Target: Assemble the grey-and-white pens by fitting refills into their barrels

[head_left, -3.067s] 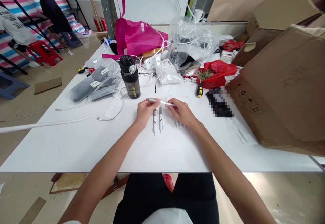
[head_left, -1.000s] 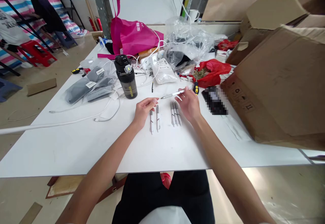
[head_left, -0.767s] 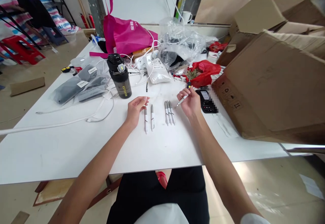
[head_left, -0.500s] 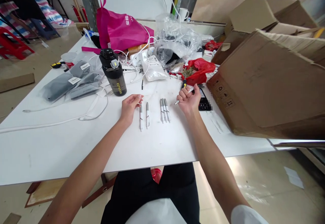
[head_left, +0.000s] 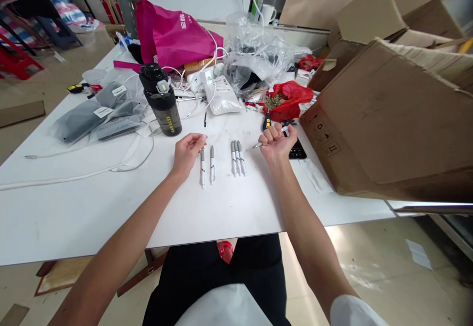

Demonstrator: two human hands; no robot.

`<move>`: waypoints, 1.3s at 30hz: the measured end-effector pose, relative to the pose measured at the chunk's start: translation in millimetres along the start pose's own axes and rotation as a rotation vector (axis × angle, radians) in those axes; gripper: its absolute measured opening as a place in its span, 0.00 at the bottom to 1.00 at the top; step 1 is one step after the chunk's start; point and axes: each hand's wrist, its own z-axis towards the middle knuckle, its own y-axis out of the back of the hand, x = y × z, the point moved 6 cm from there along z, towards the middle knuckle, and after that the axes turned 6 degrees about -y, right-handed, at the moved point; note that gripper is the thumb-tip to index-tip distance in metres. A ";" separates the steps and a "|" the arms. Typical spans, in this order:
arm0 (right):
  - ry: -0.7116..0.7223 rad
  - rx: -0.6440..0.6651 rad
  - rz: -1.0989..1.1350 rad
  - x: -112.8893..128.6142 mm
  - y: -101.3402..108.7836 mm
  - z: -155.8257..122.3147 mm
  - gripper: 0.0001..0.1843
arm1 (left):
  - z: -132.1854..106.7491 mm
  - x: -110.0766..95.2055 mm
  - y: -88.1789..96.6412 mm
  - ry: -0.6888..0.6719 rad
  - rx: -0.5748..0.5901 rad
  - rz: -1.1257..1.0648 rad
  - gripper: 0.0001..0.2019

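Note:
My right hand [head_left: 277, 141] is closed around a white and grey pen [head_left: 256, 145], whose tip sticks out to the left. The phone-like black device [head_left: 297, 151] lies partly behind this hand. My left hand [head_left: 189, 154] has its thumb and fingers pinched together just above the top of a pen [head_left: 203, 172]. Whether anything small is between those fingertips I cannot make out. A second pen [head_left: 212, 167] lies beside the first, slightly apart. Between my hands, three similar pens [head_left: 238, 159] lie side by side on the white table [head_left: 229, 212].
Behind my left hand stands a black bottle [head_left: 162, 101], near bagged dark items [head_left: 84, 119] and white cables [head_left: 74, 183]. A large cardboard box [head_left: 384, 124] takes up the right side. Further back are a pink bag [head_left: 177, 35], a red plastic bag [head_left: 291, 100] and a screwdriver [head_left: 266, 120].
The view has shifted slightly. My right hand has turned a little and sits slightly further right, still holding its pen. My left hand and the pens on the table keep their arrangement.

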 end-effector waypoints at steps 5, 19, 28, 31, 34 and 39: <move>0.018 0.063 -0.001 1.2 -9.6 -1.8 0.36 | -0.5 -5.1 1.0 -0.129 0.052 0.226 0.11; -0.165 0.052 -0.178 -35.5 -25.2 -1.1 0.24 | -10.2 -1.6 -6.2 -0.288 0.288 0.950 0.15; -0.170 0.140 -0.454 -46.4 -36.8 -8.6 0.29 | -6.6 -3.5 -0.8 -0.220 0.239 0.874 0.15; -0.121 0.168 -0.636 -47.2 -34.4 -7.2 0.29 | -3.0 -3.4 2.9 -0.172 0.183 0.708 0.15; -0.023 0.179 -0.876 -42.5 -29.4 -3.9 0.32 | 2.9 -2.7 7.1 -0.093 0.094 0.405 0.12; 0.274 0.135 -1.375 -25.2 -26.7 -3.4 0.20 | 12.8 5.1 9.8 0.177 -0.025 -0.308 0.13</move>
